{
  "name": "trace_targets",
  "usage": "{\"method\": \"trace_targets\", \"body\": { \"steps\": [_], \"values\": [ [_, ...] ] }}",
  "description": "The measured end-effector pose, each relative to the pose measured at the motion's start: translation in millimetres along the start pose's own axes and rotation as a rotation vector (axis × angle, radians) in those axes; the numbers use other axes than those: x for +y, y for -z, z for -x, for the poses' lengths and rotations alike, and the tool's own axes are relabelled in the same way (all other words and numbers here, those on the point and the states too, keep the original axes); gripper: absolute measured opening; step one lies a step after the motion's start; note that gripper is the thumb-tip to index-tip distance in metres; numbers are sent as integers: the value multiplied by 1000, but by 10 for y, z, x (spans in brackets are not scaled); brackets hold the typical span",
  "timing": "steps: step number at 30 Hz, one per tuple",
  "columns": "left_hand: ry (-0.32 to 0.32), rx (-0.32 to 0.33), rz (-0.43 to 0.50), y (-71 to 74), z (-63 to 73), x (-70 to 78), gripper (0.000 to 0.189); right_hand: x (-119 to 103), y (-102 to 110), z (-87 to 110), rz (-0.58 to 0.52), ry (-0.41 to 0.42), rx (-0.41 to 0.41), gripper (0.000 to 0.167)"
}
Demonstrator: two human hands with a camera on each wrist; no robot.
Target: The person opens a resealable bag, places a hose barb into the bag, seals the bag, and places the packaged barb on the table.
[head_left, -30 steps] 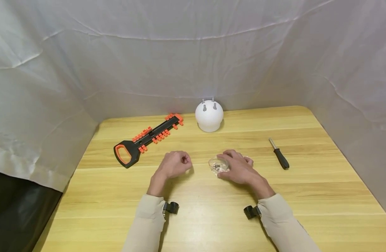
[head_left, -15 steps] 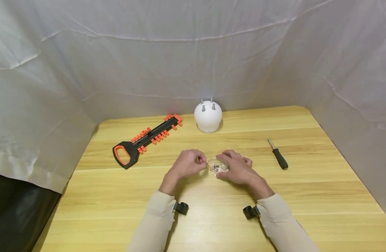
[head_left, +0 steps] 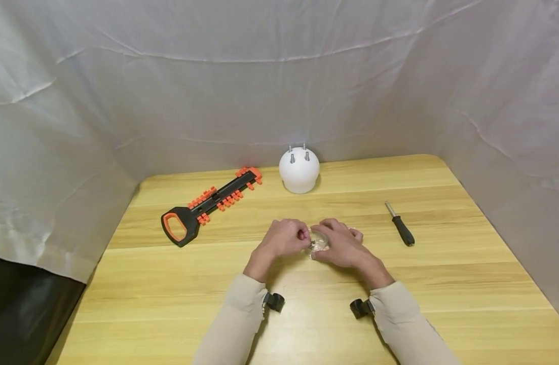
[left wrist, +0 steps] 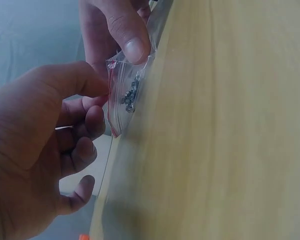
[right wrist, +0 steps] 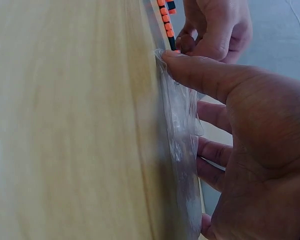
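Note:
A small clear zip bag with a red seal line lies low over the table between my hands, with several small metal screws inside. My right hand holds the bag's body, thumb on its near side and fingers on the far side, as the right wrist view shows. From the left, my left hand reaches the bag's mouth; its thumb and index finger pinch the edge by the red seal, the other fingers loosely curled. The pinched fingertips are partly hidden at the edge.
A black screwdriver lies to the right. At the back stands a white rounded piece with several metal pegs on top. A black-and-orange long-handled piece lies at left on the wooden table. Grey cloth surrounds the table's back and sides.
My left hand has moved right, from apart to the bag's mouth, with its fingertips now at the edge. My right hand has stayed on the bag. The head view has shifted slightly.

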State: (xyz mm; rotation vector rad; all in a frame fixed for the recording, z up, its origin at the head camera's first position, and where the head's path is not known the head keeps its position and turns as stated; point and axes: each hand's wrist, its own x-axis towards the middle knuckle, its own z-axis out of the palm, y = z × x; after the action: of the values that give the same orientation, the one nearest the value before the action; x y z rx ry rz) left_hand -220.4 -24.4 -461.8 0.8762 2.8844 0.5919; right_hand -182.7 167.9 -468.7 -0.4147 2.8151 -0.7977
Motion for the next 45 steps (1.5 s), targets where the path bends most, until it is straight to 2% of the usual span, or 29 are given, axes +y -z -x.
{"method": "trace_targets", "body": {
  "steps": [12, 18, 21, 26, 31, 34, 37, 41, 45],
  "values": [
    [-2, -22, 47, 10, 59, -8, 7, 10, 25, 16, 12, -12, -14, 78],
    [1, -123, 154, 59, 150, 10, 10, -2, 73, 21, -2, -9, -30, 86],
    [3, -156, 170, 84, 186, 35, 15, -4, 109, 27, -11, 1, -44, 87],
    [-1, -167, 170, 112, 216, 88, 15, 10, 200, 62, -32, -1, -23, 72],
    [-23, -159, 112, 81, 232, 130, 10, 98, 292, 106, 23, -75, 43, 53],
    [-29, -136, 64, 67, 243, 144, 7, 167, 326, 132, 76, -119, 47, 50],
    [-31, -125, 29, 74, 258, 143, 9, 204, 344, 151, 96, -128, 41, 47],
    [-36, -110, 16, 79, 276, 119, 11, 211, 352, 162, 69, -146, 27, 40],
    [-3, -99, 38, 84, 290, 91, 11, 222, 349, 159, 30, -184, 3, 33]
  ]
}}
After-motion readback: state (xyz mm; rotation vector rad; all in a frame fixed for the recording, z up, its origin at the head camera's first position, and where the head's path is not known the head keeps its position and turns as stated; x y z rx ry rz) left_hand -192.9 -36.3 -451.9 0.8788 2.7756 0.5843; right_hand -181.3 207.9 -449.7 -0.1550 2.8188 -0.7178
